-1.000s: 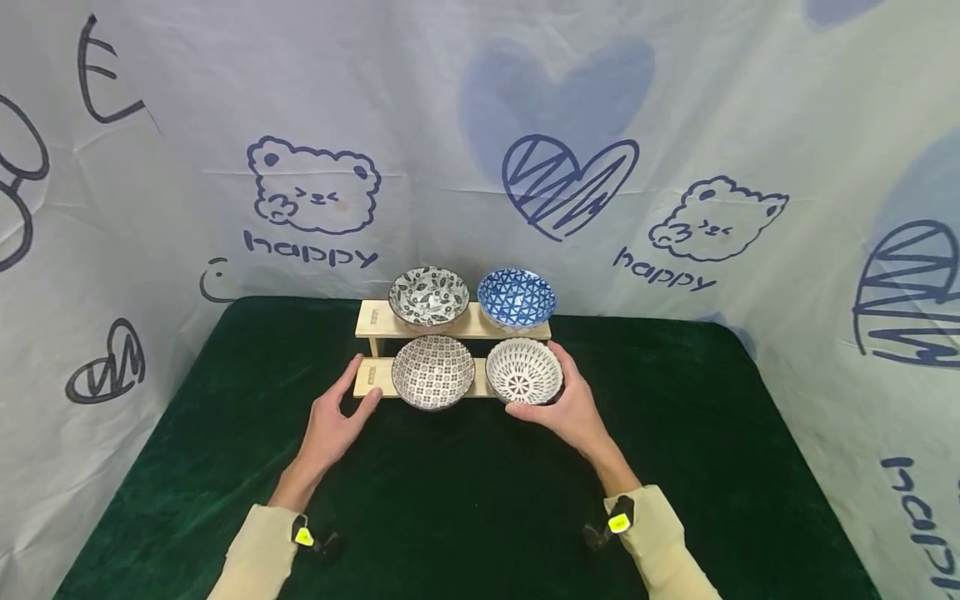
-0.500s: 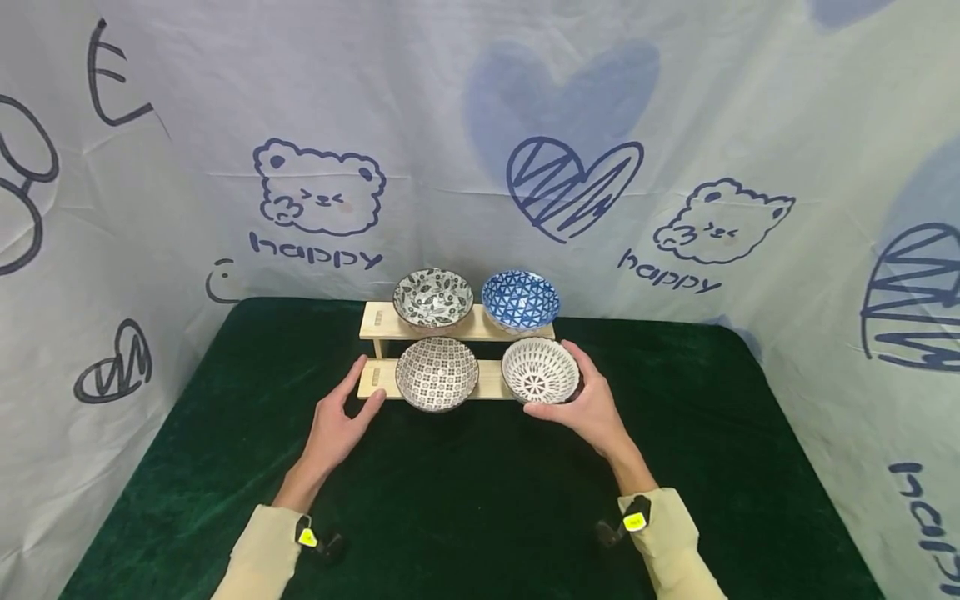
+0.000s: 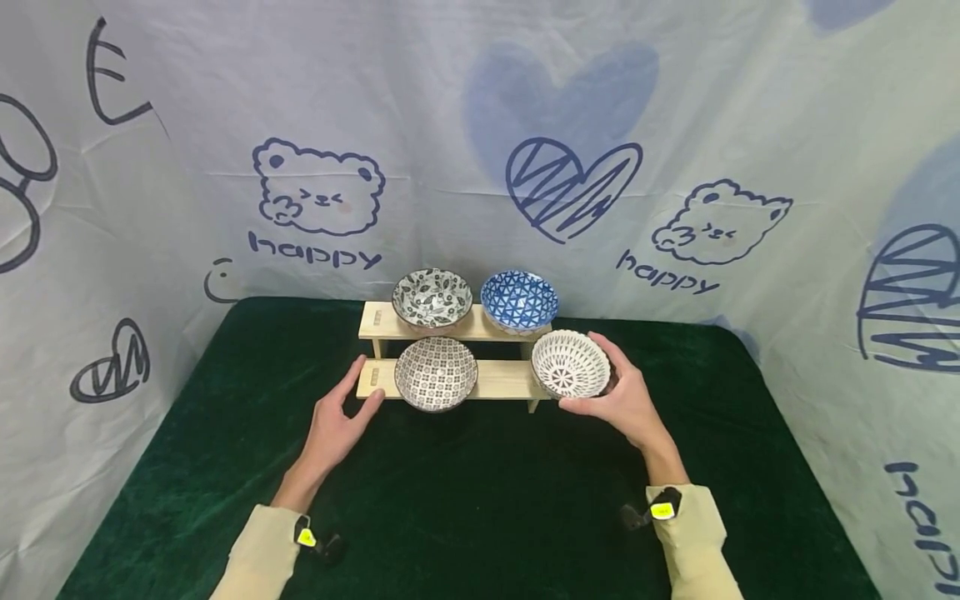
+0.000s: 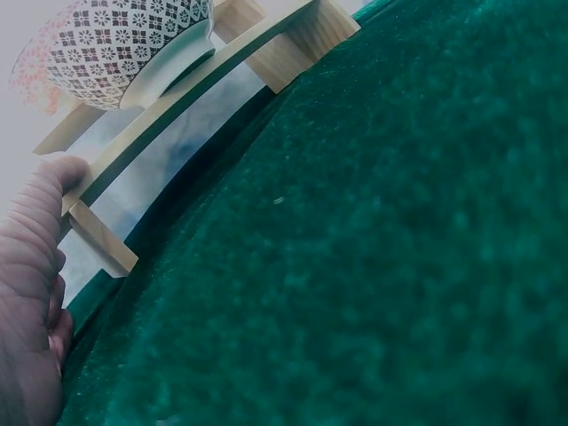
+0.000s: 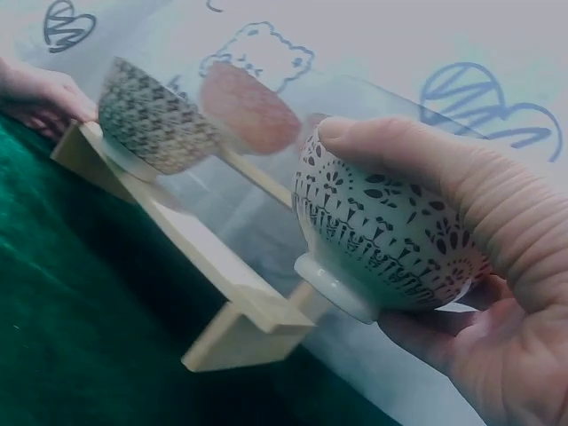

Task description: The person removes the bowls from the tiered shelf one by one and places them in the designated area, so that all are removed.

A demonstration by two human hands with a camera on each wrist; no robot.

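Change: the white bowl with a black lattice pattern (image 3: 571,363) has come off the lower step of the pale wooden two-step rack (image 3: 501,380) and moved right, carried by the right hand (image 3: 626,395).
Surface: a counter (image 3: 465,500) under dark green velvet cloth.
Room: a pale fabric backdrop (image 3: 450,125) printed with blue bears, hearts and "happy".
Bowl in hand: glossy ceramic with a small white foot ring, held in the air just past the rack's right end.
Right fingers: curled round the bowl's wall, thumb at the near rim.
Left hand (image 3: 335,424): fingers relaxed, touching the rack's left end.
On the rack: a brown-and-white checked bowl (image 3: 436,373) below; a leaf-patterned bowl (image 3: 432,297) and a blue triangle-patterned bowl (image 3: 519,300) above.
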